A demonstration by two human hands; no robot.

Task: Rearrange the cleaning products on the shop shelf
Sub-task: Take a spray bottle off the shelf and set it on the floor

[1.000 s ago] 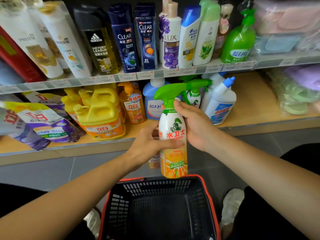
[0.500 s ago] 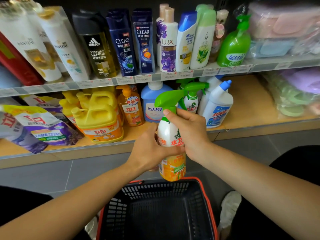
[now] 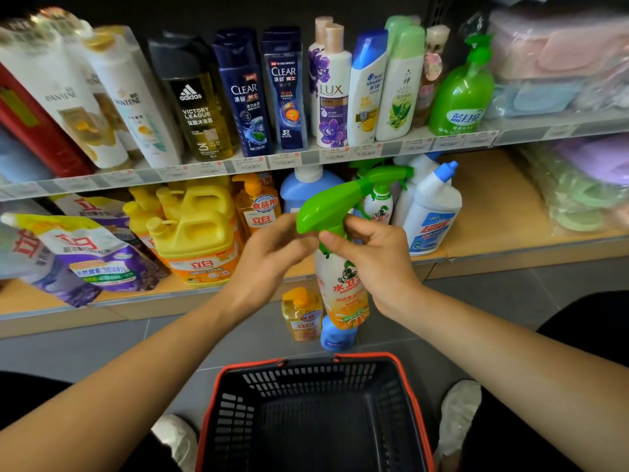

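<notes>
**A:** Hands first. The right hand (image 3: pixel 371 267) is curled round the shoulder of the sprayer (image 3: pixel 345 291), just under its green trigger head. The left hand (image 3: pixel 272 257) is at the neck from the other side. It's blurred, so I can't tell whether it grips or only touches.

**B:** Where is the sprayer, then?

**A:** It's in the air, just in front of the front edge of the lower shelf (image 3: pixel 490 206), between that edge and the basket (image 3: pixel 306 379). Its long axis is near upright, base down toward the person and top leaning a little left. The trigger head reaches up and back toward the shelf.

**B:** And where would it go?

**A:** That's a guess, but a twin sprayer (image 3: pixel 379 207) stands on the shelf just behind the held one and slightly right. It sits beside a white bottle (image 3: pixel 430 216). Further right, toward that end of the shelf, the board is bare. Either spot lies forward and to the right of the hands.

**B:** So the right hand is nearer.

**A:** Yes, and it already has the firm hold. I'd expect it to carry while the left only steadies.

**B:** Any risks?

**A:** The tall head must pass under the price rail (image 3: pixel 306 158) of the upper shelf, so keeping it low matters. An orange bottle (image 3: pixel 301 316) and a blue bottle (image 3: pixel 337 337) stand on the floor right below the sprayer's base.
</notes>
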